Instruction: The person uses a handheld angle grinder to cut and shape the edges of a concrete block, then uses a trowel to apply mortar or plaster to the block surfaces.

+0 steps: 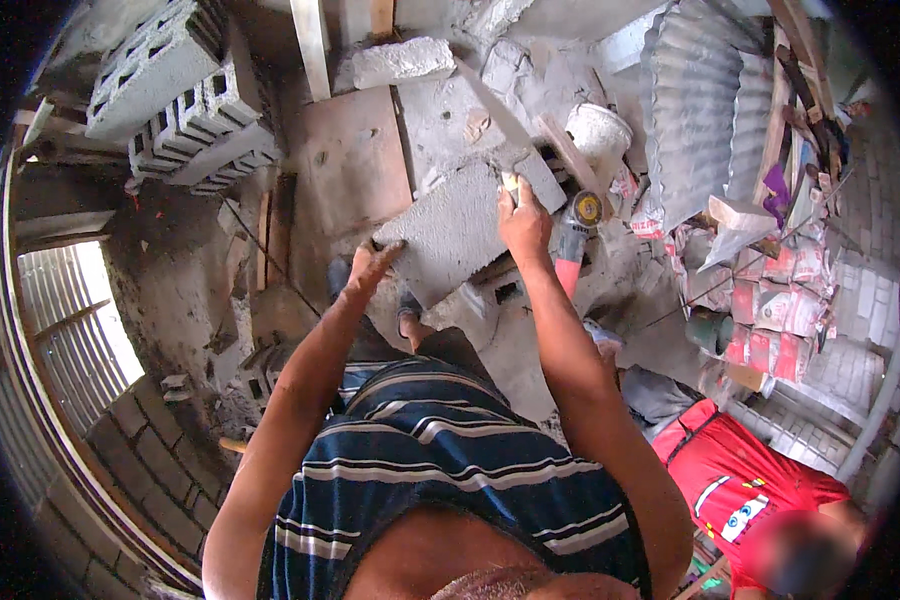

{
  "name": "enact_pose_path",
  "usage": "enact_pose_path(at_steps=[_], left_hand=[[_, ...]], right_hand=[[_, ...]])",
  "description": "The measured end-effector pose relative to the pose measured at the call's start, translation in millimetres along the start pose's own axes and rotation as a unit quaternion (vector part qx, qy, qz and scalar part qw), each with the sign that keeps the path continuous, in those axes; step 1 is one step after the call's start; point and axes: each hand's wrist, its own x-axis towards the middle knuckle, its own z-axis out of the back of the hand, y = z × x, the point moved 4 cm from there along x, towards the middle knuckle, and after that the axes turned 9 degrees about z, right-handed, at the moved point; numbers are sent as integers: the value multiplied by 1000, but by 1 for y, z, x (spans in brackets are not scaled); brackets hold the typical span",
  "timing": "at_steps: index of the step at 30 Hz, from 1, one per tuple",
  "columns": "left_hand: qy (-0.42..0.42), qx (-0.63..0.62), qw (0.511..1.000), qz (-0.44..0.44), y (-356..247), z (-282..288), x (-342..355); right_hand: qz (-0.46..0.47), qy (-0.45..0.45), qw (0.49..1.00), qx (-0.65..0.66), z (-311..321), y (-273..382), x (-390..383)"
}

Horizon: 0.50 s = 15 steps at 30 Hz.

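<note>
A grey concrete block (448, 235) lies tilted in front of me, its broad rough face turned up. At its left corner my left hand (372, 268) is closed on the edge. My right hand (523, 222) rests over the right part of the block, its fingers closed round a small yellowish-white thing (511, 184), too small to name. Just right of that hand lies an angle grinder (574, 235) with a yellow-centred disc and a grey and red body. What supports the block underneath is mostly hidden.
Hollow blocks (165, 75) are stacked at the far left. A plywood sheet (350, 150) lies beyond my left hand. To the right are a white bucket (600, 132), corrugated sheets (695, 110) and red-and-white bags (775, 300). A person in red (745, 480) is at the lower right.
</note>
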Motion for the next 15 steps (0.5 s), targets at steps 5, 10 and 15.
enact_pose_path(at_steps=[5,10,15], left_hand=[[34,14,999,5,-13,-3,0],[33,-46,998,-39,-14,-3,-6],[36,5,999,-13,-13,-9,-1]], right_hand=[[5,-14,999,-30,-8,-30,-24],[19,-103,993,49,33,14,-7],[-53,79,995,-35,-9,-34,-20]])
